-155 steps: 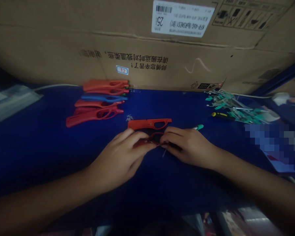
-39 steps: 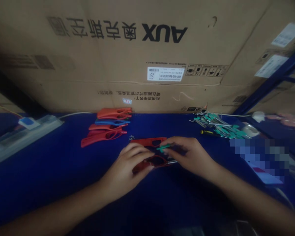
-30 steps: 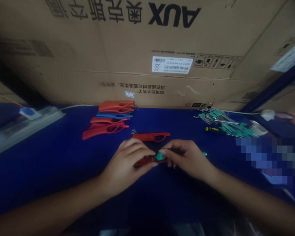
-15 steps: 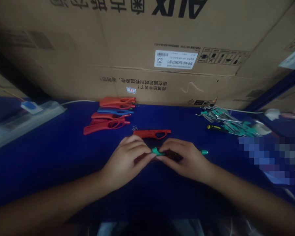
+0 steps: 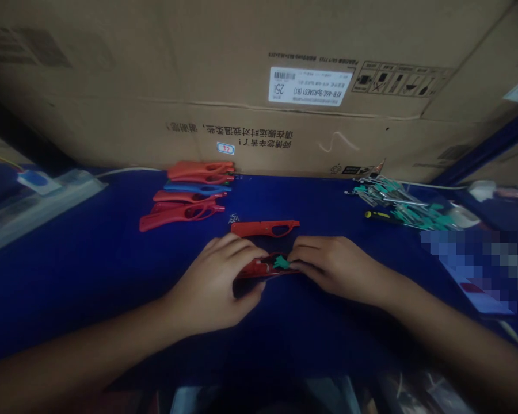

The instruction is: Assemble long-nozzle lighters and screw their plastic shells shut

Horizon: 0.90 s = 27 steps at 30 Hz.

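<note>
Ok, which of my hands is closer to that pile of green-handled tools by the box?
Right. The right hand lies just in front and left of the green-handled tools; the left hand is farther left, beyond the red part both hands hold.

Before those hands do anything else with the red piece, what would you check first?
1. Left hand steadies the red shell: ok.
2. Right hand fingertips at the green part: ok.
3. Green part fully seated in the shell: cannot tell, too dim.
4. Second red shell lies just beyond, apart from both hands: ok.
5. Small loose pins off to the side: ok.
</note>
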### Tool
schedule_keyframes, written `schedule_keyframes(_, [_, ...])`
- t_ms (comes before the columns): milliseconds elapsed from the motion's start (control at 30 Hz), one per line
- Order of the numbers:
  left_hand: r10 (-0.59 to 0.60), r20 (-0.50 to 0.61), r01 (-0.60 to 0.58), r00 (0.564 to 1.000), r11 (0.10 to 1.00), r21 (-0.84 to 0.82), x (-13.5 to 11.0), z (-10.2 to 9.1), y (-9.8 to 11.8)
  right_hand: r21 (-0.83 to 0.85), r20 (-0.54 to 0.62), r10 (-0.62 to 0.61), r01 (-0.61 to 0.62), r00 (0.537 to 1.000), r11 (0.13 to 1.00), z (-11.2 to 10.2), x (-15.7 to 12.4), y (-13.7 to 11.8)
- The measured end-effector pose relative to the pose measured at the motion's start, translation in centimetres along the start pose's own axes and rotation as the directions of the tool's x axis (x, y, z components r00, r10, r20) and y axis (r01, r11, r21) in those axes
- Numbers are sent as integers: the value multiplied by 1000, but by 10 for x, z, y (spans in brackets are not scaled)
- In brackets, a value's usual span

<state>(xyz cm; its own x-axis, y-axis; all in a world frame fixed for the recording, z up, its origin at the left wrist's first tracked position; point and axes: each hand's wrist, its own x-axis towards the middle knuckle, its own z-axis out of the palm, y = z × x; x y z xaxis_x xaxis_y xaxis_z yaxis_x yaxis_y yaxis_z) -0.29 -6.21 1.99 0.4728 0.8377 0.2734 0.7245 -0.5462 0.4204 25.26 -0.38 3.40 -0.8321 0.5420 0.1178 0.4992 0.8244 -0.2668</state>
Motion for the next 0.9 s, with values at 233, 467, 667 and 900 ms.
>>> schedule_keyframes(233, [15,8,-14,1000,999,-47,0,6,-3,30,-14,-16,17,1000,999,7,4,-3])
schedule_keyframes(467, [2,-3,-2,1000,990,-143,0,9,-7,-17,-100,-125,124,987,992,15,5,-3])
schedule_keyframes(667, [-30,-13,27,999,976,-217,1,11,-9,-143,-137,-249,230,959,963,16,7,-4])
schedule_keyframes(900, [-114,17,114,993,953,-282,2,12,-9,-244,-172,-332,286,928,927,15,6,-5])
